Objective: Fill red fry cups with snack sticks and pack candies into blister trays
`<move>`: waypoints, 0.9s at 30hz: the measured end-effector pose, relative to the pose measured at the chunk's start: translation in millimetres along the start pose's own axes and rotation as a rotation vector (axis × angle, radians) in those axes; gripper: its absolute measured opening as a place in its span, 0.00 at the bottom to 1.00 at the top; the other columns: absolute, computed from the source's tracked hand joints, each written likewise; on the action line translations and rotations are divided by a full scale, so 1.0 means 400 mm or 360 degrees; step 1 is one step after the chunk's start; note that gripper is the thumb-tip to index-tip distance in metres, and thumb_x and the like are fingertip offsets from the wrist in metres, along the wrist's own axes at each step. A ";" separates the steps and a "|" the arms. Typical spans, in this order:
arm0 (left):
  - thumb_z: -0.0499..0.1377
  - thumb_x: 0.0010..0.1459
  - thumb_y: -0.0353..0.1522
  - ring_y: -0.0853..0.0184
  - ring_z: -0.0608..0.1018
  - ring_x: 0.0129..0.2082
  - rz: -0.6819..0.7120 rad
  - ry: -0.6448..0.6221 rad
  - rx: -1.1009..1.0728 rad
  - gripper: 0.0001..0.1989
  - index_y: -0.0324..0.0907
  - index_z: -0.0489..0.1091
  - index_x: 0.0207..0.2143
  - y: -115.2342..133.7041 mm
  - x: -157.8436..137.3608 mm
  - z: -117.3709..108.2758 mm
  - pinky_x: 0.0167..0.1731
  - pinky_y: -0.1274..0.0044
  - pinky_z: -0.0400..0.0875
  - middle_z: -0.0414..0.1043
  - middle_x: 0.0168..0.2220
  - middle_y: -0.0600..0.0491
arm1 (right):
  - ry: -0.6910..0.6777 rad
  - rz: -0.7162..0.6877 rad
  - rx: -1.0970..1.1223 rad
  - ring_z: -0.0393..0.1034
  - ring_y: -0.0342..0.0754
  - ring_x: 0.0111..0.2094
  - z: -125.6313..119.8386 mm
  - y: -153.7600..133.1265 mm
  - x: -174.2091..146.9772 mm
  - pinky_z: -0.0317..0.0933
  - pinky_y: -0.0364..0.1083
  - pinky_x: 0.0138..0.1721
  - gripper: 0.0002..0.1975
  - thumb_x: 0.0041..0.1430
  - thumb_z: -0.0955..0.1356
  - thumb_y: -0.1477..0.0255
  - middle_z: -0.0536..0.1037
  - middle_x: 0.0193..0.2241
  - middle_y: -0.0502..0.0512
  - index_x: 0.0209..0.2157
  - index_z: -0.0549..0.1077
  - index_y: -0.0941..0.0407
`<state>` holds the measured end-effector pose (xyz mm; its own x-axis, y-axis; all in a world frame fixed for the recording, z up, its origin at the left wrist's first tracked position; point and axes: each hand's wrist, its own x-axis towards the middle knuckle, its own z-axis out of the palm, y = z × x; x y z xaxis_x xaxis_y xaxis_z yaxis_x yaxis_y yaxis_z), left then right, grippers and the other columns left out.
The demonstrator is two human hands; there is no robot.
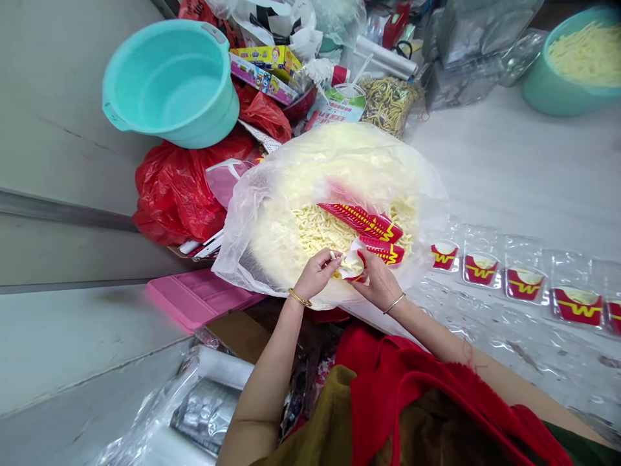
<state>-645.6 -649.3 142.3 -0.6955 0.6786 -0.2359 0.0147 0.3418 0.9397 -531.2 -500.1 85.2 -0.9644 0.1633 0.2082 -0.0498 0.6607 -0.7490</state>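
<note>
One red carton (359,270) is clamped in the right grip (377,279) over the pale sticks (315,230) — whether anything is pinched by the left grip (314,278) can't be told. Five cartons (524,285) are already laid in clear packs (522,249) on the surface (485,158) — nested stacks (363,220) are left.

Tub (546,94) blurred, right edge crops it and endmost packet (615,317); I cannot resolve left hand's (314,277) contents

A red fries carton (352,264), white inside showing, is held above loose pale-yellow fry-shaped sticks (314,228) heaped towards its ten o'clock; two nested stacks of yellow-marked red cartons (361,220) lie at its twelve and two o'clock.
</note>
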 end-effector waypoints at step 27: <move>0.58 0.52 0.34 0.58 0.76 0.39 -0.0697 0.0444 0.1551 0.09 0.37 0.72 0.34 -0.072 0.215 0.010 0.35 0.74 0.65 0.74 0.35 0.41 | 0.0050 0.0097 0.0021 0.63 0.60 0.51 -0.007 0.039 -0.017 0.62 0.61 0.50 0.38 0.55 0.69 0.61 0.66 0.51 0.67 0.61 0.50 0.58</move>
<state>-703.1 -598.1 94.1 -0.9147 0.2451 -0.3212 0.2020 0.9659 0.1617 -524.7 -489.0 73.9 -0.9571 0.2261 0.1811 0.0055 0.6392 -0.7690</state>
